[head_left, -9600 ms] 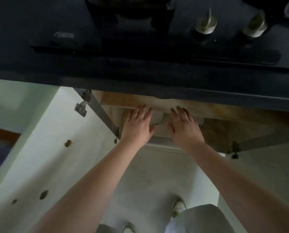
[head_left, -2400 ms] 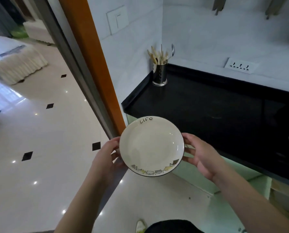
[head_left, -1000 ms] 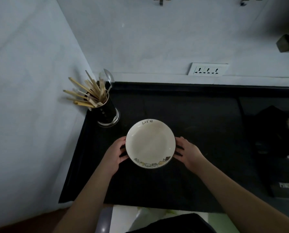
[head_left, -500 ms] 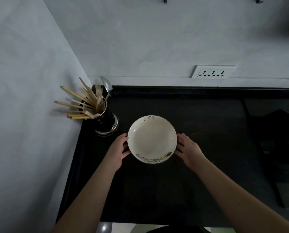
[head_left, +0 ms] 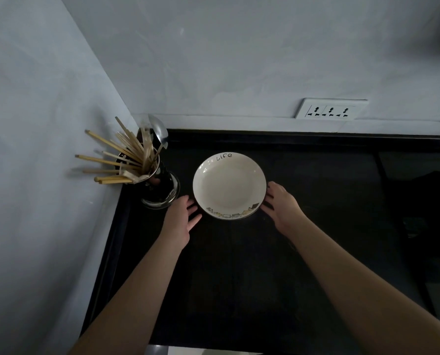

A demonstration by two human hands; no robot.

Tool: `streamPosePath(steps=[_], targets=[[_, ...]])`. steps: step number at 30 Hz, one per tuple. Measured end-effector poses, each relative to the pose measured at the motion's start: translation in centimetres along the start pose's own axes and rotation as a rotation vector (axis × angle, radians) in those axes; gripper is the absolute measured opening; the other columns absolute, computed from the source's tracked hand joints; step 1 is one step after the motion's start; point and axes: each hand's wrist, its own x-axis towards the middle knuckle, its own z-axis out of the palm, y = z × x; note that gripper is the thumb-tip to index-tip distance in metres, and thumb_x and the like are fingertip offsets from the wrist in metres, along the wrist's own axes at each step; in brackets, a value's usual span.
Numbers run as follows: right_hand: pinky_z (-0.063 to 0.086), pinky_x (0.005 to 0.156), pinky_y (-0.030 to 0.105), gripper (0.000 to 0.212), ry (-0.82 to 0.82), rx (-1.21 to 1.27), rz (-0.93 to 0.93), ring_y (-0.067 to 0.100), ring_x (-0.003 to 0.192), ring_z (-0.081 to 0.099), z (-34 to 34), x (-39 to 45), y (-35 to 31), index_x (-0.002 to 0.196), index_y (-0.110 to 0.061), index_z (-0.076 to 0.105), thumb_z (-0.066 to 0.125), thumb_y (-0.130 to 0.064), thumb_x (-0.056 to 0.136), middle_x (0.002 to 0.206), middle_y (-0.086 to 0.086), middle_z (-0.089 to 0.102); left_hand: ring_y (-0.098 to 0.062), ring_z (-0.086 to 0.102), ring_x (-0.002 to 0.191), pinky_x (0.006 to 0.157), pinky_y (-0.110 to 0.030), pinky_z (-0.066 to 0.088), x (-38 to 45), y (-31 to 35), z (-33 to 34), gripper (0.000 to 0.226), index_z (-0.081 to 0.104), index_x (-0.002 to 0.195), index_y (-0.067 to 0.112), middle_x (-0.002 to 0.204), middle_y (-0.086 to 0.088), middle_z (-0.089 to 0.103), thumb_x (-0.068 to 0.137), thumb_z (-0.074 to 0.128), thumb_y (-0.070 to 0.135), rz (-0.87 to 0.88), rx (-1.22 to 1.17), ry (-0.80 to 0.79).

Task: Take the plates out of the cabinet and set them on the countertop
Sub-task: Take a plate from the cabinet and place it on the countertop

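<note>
A white plate with "life" written on its far rim and small drawings along its near rim lies flat on the black countertop, toward the back left. My left hand is just off the plate's near-left edge, fingers straight, a small gap between them and the rim. My right hand is at the plate's right edge with straight fingers close to or touching the rim. Neither hand holds anything. The cabinet is out of view.
A metal utensil holder with several chopsticks and a ladle stands in the left back corner, close to the plate. A white wall socket strip is on the back wall. A dark hob occupies the right of the counter.
The plate went from being held by both hands above the counter to lying on it. Both hands have let go and drawn slightly back from its rim.
</note>
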Motion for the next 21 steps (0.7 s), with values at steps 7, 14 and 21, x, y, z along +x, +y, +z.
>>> streamPosePath(steps=[7,14,21], targets=[[0.054,0.082,0.04,0.046,0.107,-0.039,0.108,0.024,0.113,0.053,1.3,0.0,0.1,0.142,-0.02,0.04,0.049,-0.018,0.098,0.135,0.006,0.051,-0.02,0.063,0.109,0.082,-0.037,0.057,-1.3,-1.0,0.8,0.027,0.064,0.123,0.013,0.117,-0.006,0.068,0.098,0.055,0.016,-0.002,-0.09,-0.054],[0.043,0.103,0.046,0.048,0.115,0.225,0.171,0.026,0.133,0.046,2.1,0.7,-1.7,0.149,-0.022,0.033,0.044,-0.027,0.102,0.148,0.006,0.046,-0.021,0.062,0.11,0.095,-0.044,0.052,0.4,0.6,1.4,0.017,0.064,0.109,0.019,0.116,-0.004,0.067,0.099,0.053,0.027,0.013,-0.188,-0.144],[0.036,0.11,0.047,0.049,0.077,0.237,0.139,0.024,0.138,0.04,2.6,1.0,-1.9,0.151,-0.021,0.029,0.039,-0.029,0.103,0.151,0.004,0.041,-0.022,0.06,0.11,0.097,-0.044,0.049,1.1,1.1,1.5,0.037,0.054,0.133,0.01,0.123,-0.008,0.063,0.101,0.049,0.029,0.02,-0.221,-0.187]])
